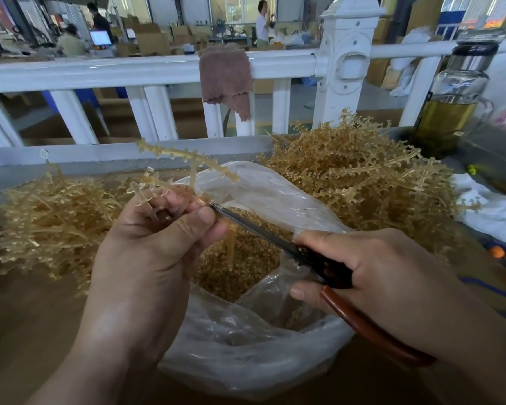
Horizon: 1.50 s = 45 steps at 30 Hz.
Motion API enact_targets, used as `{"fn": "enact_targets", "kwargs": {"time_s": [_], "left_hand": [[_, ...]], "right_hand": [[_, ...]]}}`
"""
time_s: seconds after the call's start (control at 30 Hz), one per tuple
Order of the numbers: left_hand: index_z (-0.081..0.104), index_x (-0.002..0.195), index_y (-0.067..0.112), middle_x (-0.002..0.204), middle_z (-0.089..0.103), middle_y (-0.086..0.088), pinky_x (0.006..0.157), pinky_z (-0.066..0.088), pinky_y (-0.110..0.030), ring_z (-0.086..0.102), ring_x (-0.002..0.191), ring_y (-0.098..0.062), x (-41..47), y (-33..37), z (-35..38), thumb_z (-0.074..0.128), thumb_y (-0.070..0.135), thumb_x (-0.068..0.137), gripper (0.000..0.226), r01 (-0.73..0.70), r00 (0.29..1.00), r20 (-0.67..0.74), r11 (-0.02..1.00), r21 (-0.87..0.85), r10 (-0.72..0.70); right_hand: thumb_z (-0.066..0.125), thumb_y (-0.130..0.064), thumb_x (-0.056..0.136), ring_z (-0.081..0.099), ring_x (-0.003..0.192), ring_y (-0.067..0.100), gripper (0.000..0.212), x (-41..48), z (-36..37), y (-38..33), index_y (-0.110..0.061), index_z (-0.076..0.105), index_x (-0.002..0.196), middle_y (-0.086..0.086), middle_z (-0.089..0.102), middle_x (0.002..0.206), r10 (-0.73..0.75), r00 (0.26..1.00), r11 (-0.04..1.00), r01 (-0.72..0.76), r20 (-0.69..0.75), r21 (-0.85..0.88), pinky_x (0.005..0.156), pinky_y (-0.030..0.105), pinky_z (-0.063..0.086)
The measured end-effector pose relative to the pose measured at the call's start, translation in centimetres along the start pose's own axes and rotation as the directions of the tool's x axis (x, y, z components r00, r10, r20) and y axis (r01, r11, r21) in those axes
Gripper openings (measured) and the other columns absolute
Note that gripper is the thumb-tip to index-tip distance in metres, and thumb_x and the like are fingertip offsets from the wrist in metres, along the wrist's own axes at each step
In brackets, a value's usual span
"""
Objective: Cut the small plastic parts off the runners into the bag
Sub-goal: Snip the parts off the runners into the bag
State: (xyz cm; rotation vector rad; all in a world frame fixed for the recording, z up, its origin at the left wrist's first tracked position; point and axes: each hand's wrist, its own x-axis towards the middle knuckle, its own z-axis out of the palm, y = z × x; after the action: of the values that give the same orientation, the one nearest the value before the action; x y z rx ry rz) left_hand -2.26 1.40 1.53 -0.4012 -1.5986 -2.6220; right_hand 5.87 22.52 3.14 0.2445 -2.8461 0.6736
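Left hand [155, 244] was raised over the bag, fingers and thumb curled round an amber translucent plastic runner [187, 159] whose toothed branches stuck up and away from the fist, with one bare stem hanging down below the thumb. Right hand [377, 267] gripped a pair of black-bladed scissors with red-brown handles [260, 229], fingers wrapped round the handles. The blades lay close together, pointing up-left, their tip at the runner just beside the left thumb. The hands were apart, joined only through tool and runner. Directly beneath stood the clear plastic bag [246, 346], mouth open, holding a deep layer of small amber cut parts [246, 258]. The bag sat on a brown wooden table [27, 317]. A tangled heap of runners [47, 217] lay to its left, and a taller heap [357, 171] behind it to the right. Beyond ran a white railing [100, 71] with a brown cloth [225, 77] draped over it. A glass bottle of yellowish liquid [450, 112] stood at far right.
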Motion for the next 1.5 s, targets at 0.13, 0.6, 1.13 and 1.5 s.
{"fn": "enact_targets", "kwargs": {"time_s": [0.13, 0.6, 1.13, 1.5], "left_hand": [[0.063, 0.077, 0.019, 0.079, 0.067, 0.001, 0.073, 0.059, -0.023, 0.072, 0.079, -0.013, 0.0, 0.1, 0.0, 0.078, 0.011, 0.063, 0.022, 0.017, 1.0, -0.002, 1.0, -0.01, -0.017], [0.064, 0.071, 0.022, 0.076, 0.068, 0.002, 0.07, 0.059, -0.021, 0.072, 0.075, -0.01, 0.1, 0.3, 0.1, 0.077, 0.01, 0.063, 0.019, 0.036, 0.999, -0.032, 0.999, -0.038, -0.037], [0.069, 0.063, 0.023, 0.072, 0.067, 0.006, 0.071, 0.058, -0.02, 0.071, 0.073, -0.007, 0.0, 0.2, 0.2, 0.073, 0.006, 0.069, 0.019, 0.072, 0.997, -0.027, 0.997, -0.041, -0.073], [0.063, 0.076, 0.018, 0.074, 0.068, 0.004, 0.069, 0.059, -0.021, 0.071, 0.071, -0.009, 0.1, 0.2, -0.1, 0.078, 0.01, 0.06, 0.023, 0.072, 0.997, -0.029, 0.997, -0.021, -0.072]], "right_hand": [[0.044, -0.074, 0.073, 0.064, 0.085, -0.001, 0.064, -0.1, 0.0, -0.2, -0.034, 0.054, 0.121, -0.018, 0.072, 0.091, -0.004, 1.0, 1.0, 0.004, -0.004, 0.008, 0.077, 0.023, 0.049], [0.05, -0.061, 0.078, 0.065, 0.081, 0.003, 0.064, 0.0, -0.1, -0.8, -0.034, 0.059, 0.136, -0.013, 0.072, 0.089, 0.005, 1.0, 1.0, -0.004, 0.03, -0.015, 0.076, 0.023, 0.051], [0.047, -0.066, 0.077, 0.064, 0.08, -0.001, 0.066, -0.1, 0.2, -0.6, -0.036, 0.058, 0.135, -0.016, 0.072, 0.091, -0.006, 1.0, 1.0, 0.007, 0.024, -0.01, 0.073, 0.021, 0.052], [0.046, -0.076, 0.076, 0.064, 0.072, -0.003, 0.063, 0.2, 0.3, 0.5, -0.034, 0.051, 0.123, -0.015, 0.07, 0.085, -0.032, 0.998, 0.999, 0.029, 0.058, 0.045, 0.062, 0.026, 0.053]]}}
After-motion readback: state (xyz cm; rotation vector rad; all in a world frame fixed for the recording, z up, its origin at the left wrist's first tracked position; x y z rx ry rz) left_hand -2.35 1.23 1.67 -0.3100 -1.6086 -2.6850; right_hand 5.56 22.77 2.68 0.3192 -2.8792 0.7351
